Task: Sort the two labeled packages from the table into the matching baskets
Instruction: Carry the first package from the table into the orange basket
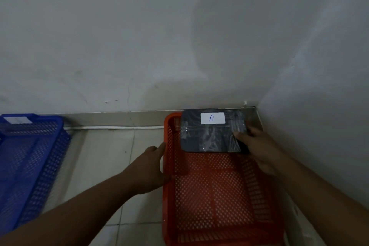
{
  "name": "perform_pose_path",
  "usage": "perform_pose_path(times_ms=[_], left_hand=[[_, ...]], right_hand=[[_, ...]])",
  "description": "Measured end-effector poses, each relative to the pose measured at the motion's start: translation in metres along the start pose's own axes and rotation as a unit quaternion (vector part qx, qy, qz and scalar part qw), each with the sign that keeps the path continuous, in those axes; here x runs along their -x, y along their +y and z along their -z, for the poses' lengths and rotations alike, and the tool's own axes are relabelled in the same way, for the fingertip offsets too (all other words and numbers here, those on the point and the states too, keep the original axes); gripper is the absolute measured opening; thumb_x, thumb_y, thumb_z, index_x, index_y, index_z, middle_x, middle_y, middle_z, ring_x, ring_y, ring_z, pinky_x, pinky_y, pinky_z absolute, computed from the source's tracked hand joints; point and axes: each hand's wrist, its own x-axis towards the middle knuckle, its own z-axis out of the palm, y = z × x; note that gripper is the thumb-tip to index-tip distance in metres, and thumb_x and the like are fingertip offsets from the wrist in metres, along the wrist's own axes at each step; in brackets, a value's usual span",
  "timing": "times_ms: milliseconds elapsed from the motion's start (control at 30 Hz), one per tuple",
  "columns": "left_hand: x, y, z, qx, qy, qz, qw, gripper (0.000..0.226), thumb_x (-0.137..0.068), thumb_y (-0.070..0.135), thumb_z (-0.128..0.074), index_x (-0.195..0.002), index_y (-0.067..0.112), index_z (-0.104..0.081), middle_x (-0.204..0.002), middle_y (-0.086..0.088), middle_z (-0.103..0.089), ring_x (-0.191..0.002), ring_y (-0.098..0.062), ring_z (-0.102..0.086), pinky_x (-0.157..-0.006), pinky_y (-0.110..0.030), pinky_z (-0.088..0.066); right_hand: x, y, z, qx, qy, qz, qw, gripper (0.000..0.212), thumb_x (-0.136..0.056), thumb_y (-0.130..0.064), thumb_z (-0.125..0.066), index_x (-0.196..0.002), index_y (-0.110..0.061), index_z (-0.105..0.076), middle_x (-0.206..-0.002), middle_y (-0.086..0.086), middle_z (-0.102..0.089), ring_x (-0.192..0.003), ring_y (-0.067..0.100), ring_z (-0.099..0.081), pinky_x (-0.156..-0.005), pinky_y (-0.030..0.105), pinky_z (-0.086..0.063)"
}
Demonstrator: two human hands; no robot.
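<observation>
The fingers (239,134) of the right hand (259,152) were pinching the right edge of the dark wrapped package (207,138), thumb on its top face and the rest underneath or behind it, hidden from the camera. The package carried a white label (212,118) marked "A" and sat over the far end of the orange basket (211,191); whether it already rested on the mesh floor or was held just above could not be told. The left hand (148,171) lay flat against the outside of the basket's left wall, fingers together and gripping nothing, apparently steadying it.

To place it well, the package probably ought to go down level, label up, before the pinch was let go, since the plastic wrap looked slippery and an edge-only hold could let the far side droop. The left hand was best kept bracing the wall until then. The basket stood on the tiled floor (111,146) in the corner by the wall (179,36); a blue basket (28,156) stood well apart to the left, presumably for the other package, which was not in view.
</observation>
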Motion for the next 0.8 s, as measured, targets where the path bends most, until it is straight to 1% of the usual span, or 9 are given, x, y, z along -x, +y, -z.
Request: perform_pose_path(times_ms=[67, 167, 267, 367, 467, 633, 700, 767, 800], left_hand=[[-0.001, -0.001, -0.004, -0.018, -0.022, 0.017, 0.999, 0.097, -0.072, 0.040, -0.074, -0.145, 0.032, -0.010, -0.125, -0.009, -0.049, -0.090, -0.010, -0.046, -0.075, -0.017, -0.040], [-0.002, -0.004, -0.008, -0.038, -0.051, 0.029, 0.998, 0.097, -0.072, 0.037, -0.074, -0.145, 0.029, -0.011, -0.124, -0.009, -0.050, -0.093, -0.014, -0.052, -0.077, -0.020, -0.045], [-0.004, -0.006, -0.010, -0.037, -0.078, 0.018, 0.996, 0.097, -0.072, 0.031, -0.076, -0.145, 0.029, -0.012, -0.128, -0.006, -0.050, -0.099, -0.012, -0.053, -0.079, -0.015, -0.045], [-0.004, -0.007, -0.012, -0.034, -0.100, -0.018, 0.994, 0.101, -0.074, 0.025, -0.074, -0.147, 0.024, -0.005, -0.121, -0.002, -0.056, -0.083, -0.001, -0.054, -0.065, -0.001, -0.042], [-0.006, -0.008, -0.014, -0.026, -0.103, -0.033, 0.994, 0.101, -0.075, 0.021, -0.074, -0.147, 0.019, -0.004, -0.113, 0.000, -0.062, -0.066, 0.006, -0.054, -0.058, 0.001, -0.042], [-0.007, -0.012, -0.017, -0.022, -0.086, -0.033, 0.995, 0.103, -0.075, 0.020, -0.074, -0.148, 0.018, 0.000, -0.110, 0.001, -0.065, -0.093, -0.006, -0.061, -0.070, -0.003, -0.046], [-0.006, -0.012, -0.017, -0.025, -0.086, -0.032, 0.995, 0.104, -0.076, 0.020, -0.073, -0.148, 0.019, 0.001, -0.111, 0.001, -0.065, -0.096, -0.008, -0.061, -0.078, -0.010, -0.049], [-0.006, -0.011, -0.016, -0.022, -0.088, -0.037, 0.995, 0.102, -0.076, 0.020, -0.073, -0.148, 0.019, 0.000, -0.111, 0.001, -0.065, -0.096, -0.008, -0.061, -0.077, -0.009, -0.048], [-0.006, -0.010, -0.016, -0.020, -0.089, -0.043, 0.995, 0.099, -0.077, 0.020, -0.073, -0.147, 0.019, -0.003, -0.111, 0.001, -0.065, -0.095, -0.007, -0.061, -0.076, -0.008, -0.048]], right_hand=[[-0.002, 0.012, -0.002, 0.028, 0.004, -0.007, 1.000, 0.037, -0.087, -0.028, -0.064, -0.123, -0.023, -0.060, -0.118, 0.005, -0.068, -0.099, 0.023, -0.067, -0.091, 0.043, -0.054], [-0.004, 0.022, -0.004, 0.066, 0.029, -0.010, 0.997, 0.042, -0.087, -0.029, -0.063, -0.128, -0.022, -0.055, -0.107, -0.001, -0.067, -0.092, 0.018, -0.067, -0.077, 0.032, -0.055], [-0.008, 0.027, -0.002, 0.097, 0.025, -0.019, 0.995, 0.043, -0.088, -0.028, -0.062, -0.130, -0.021, -0.054, -0.119, 0.005, -0.065, -0.091, 0.017, -0.065, -0.078, 0.031, -0.053], [-0.008, 0.032, -0.003, 0.126, 0.031, -0.022, 0.991, 0.046, -0.088, -0.031, -0.061, -0.132, -0.021, -0.052, -0.126, 0.006, -0.062, -0.083, 0.008, -0.060, -0.067, 0.024, -0.049], [-0.012, 0.037, -0.007, 0.154, 0.037, -0.011, 0.987, 0.049, -0.089, -0.035, -0.059, -0.135, -0.021, -0.048, -0.131, 0.004, -0.058, -0.080, 0.003, -0.054, -0.062, 0.019, -0.043], [-0.016, 0.047, -0.017, 0.224, 0.069, 0.010, 0.972, 0.042, -0.093, -0.027, -0.052, -0.133, -0.016, -0.048, -0.130, 0.010, -0.059, -0.081, 0.009, -0.052, -0.066, 0.020, -0.042], [-0.015, 0.048, -0.020, 0.254, 0.085, 0.021, 0.963, 0.038, -0.093, -0.025, -0.051, -0.130, -0.015, -0.050, -0.127, 0.011, -0.060, -0.081, 0.010, -0.050, -0.065, 0.020, -0.040], [-0.011, 0.045, -0.023, 0.288, 0.094, 0.043, 0.952, 0.031, -0.094, -0.023, -0.050, -0.124, -0.017, -0.054, -0.122, 0.009, -0.063, -0.071, 0.003, -0.048, -0.058, 0.016, -0.036], [-0.007, 0.043, -0.025, 0.311, 0.095, 0.064, 0.943, 0.030, -0.094, -0.024, -0.049, -0.123, -0.018, -0.054, -0.121, 0.008, -0.063, -0.072, 0.002, -0.048, -0.062, 0.014, -0.038]])
